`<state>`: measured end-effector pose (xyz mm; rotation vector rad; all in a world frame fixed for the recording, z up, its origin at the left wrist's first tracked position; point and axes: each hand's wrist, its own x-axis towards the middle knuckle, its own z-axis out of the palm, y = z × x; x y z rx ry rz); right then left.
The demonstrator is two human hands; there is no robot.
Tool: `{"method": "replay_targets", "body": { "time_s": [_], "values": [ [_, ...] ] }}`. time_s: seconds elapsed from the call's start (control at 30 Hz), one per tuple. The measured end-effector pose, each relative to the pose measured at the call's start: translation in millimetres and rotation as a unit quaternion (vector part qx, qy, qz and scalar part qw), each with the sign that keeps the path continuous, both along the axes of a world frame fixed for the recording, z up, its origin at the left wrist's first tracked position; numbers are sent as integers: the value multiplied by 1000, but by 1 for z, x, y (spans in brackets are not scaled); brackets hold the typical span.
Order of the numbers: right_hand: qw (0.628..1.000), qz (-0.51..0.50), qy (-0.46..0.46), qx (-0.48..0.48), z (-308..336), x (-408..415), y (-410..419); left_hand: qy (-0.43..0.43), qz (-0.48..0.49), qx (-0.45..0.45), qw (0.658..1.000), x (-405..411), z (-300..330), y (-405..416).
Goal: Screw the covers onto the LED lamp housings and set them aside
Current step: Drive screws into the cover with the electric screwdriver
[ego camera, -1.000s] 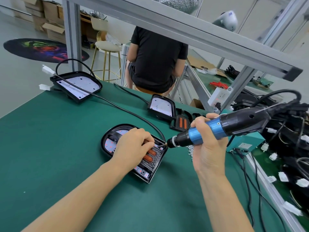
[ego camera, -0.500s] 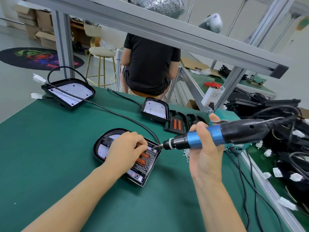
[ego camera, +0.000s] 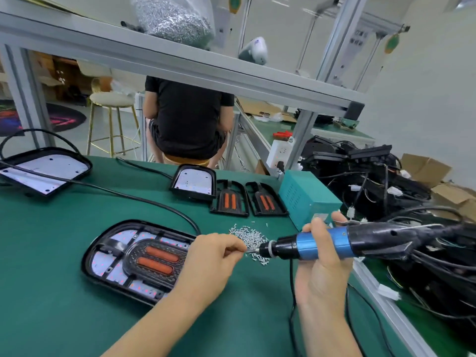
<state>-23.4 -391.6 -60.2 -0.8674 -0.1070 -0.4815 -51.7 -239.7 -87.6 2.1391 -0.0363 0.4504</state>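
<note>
A small screw [ego camera: 248,250] is being pinched between the fingertips of the left hand [ego camera: 211,261] and offered to the bit of the electric screwdriver [ego camera: 334,243], which is being gripped round its blue barrel by the curled fingers of the right hand [ego camera: 319,256] and held roughly level above the mat. Just beneath the bit, a loose heap of screws [ego camera: 248,238] is lying on the green table [ego camera: 51,292], toward its right edge. Left of the hands, near the middle of the table, an LED lamp housing [ego camera: 103,258] is lying with a black cover [ego camera: 154,261] seated in it, unheld, its two orange strips facing up. Two spare covers [ego camera: 228,199] and a further housing [ego camera: 193,182] are lying toward the far edge, beside a teal power box [ego camera: 304,197]; another housing [ego camera: 43,171] is sitting at the far left corner. A risk is being judged here: the tiny screw could be fumbled into the heap, or seated crooked on the bit; and with the cover unsteadied, it could be shifted off its holes when driving starts.
</note>
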Motion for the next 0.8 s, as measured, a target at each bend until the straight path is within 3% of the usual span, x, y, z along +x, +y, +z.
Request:
{"method": "replay_targets", "body": {
  "time_s": [0.2,0.33,0.47,0.63,0.8],
  "values": [
    [999,-26,26,14,-6,0,-20,51,25,109,992,22,-25,-25],
    [998,-33,54,7,-12,1,-26,68,38,256,964,30,-40,-28],
    [998,-32,58,2,-13,0,-30,82,40,306,948,38,-41,-32],
    [998,-24,66,3,-14,-1,-34,184,42,163,968,45,-33,-26],
    [998,-2,56,30,-11,-1,-40,154,13,-141,978,34,-39,-25]
  ]
}}
